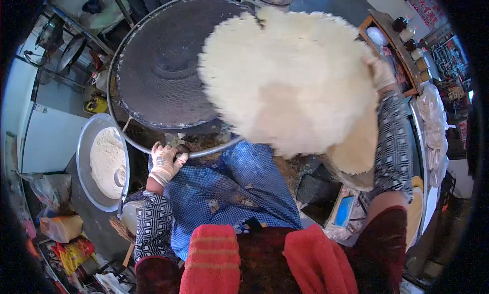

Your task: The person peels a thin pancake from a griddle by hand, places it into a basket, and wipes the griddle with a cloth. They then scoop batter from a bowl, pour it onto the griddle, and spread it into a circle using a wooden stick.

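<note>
One grey basin (83,156) of flour (106,159) stands beside one round griddle (163,75), where one gloved left hand (164,162) rests at the outer ring (216,150), its grip unclear to this onlooker. One broad, pale flatbread (290,75), blurred, hides the griddle's right side and part of at least one browner sheet (355,146), its right edge clamped in one gloved right hand (380,74).

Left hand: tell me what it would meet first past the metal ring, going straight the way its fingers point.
Probably the near edge of the dark griddle, beyond the metal ring where the left hand is; depth is unclear, so it could pass beneath.
</note>
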`<action>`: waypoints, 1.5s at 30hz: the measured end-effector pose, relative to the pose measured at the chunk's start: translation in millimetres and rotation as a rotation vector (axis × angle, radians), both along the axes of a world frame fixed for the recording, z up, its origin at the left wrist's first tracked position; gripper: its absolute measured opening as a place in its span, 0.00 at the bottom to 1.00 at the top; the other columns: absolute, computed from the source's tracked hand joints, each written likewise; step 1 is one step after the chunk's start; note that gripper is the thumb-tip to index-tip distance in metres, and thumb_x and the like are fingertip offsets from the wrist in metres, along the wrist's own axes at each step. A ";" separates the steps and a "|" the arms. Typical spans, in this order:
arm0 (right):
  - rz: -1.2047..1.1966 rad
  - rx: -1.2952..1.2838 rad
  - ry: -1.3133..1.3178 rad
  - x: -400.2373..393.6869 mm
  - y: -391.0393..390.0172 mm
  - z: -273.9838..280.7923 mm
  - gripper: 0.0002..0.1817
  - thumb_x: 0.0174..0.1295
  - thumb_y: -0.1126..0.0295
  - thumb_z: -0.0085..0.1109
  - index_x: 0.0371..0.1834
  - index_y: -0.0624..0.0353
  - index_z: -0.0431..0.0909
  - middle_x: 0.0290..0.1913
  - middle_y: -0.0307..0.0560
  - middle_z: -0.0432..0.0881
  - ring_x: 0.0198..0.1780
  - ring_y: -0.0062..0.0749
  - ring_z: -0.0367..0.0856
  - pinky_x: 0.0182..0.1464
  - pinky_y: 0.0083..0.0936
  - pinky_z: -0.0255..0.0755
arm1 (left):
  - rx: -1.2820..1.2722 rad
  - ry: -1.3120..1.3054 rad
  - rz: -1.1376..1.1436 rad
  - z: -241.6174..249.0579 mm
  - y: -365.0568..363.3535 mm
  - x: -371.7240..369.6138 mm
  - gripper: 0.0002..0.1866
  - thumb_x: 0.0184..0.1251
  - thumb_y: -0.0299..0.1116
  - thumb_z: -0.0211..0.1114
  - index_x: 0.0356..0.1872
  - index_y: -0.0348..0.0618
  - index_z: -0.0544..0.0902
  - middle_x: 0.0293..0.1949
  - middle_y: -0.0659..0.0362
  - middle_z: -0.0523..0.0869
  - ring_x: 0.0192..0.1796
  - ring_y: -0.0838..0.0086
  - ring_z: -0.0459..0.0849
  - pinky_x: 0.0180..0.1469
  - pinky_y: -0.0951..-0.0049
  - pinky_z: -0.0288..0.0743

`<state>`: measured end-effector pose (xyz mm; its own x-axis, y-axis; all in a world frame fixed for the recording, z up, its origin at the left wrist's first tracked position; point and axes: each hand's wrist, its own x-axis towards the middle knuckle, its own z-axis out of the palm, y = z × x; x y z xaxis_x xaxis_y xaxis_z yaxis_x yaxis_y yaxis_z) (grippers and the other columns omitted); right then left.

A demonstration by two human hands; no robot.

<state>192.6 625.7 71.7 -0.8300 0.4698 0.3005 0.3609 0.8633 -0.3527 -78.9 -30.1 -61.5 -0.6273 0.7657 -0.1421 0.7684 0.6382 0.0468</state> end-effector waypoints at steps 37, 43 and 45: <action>-0.675 -0.267 -0.884 157.8 -142.9 -298.4 0.16 0.65 0.64 0.49 0.53 0.48 0.82 0.58 0.41 0.79 0.59 0.37 0.77 0.56 0.48 0.71 | 0.010 0.190 -0.104 -22.9 5.2 17.2 0.15 0.64 0.46 0.56 0.30 0.44 0.78 0.32 0.50 0.80 0.38 0.51 0.77 0.47 0.51 0.67; -0.529 -0.345 -0.412 156.6 -163.0 -244.3 0.11 0.61 0.62 0.58 0.38 0.58 0.83 0.41 0.55 0.84 0.46 0.50 0.83 0.48 0.39 0.77 | 0.061 0.106 0.004 -16.0 124.1 89.2 0.21 0.70 0.50 0.52 0.27 0.43 0.79 0.24 0.47 0.84 0.31 0.50 0.84 0.36 0.51 0.75; -0.535 -0.291 -0.022 154.8 -194.7 -248.3 0.11 0.60 0.62 0.59 0.31 0.59 0.83 0.35 0.56 0.85 0.41 0.52 0.84 0.45 0.41 0.78 | -0.017 -0.044 0.187 0.3 183.6 111.4 0.27 0.72 0.56 0.44 0.32 0.41 0.79 0.33 0.41 0.85 0.39 0.45 0.84 0.46 0.48 0.76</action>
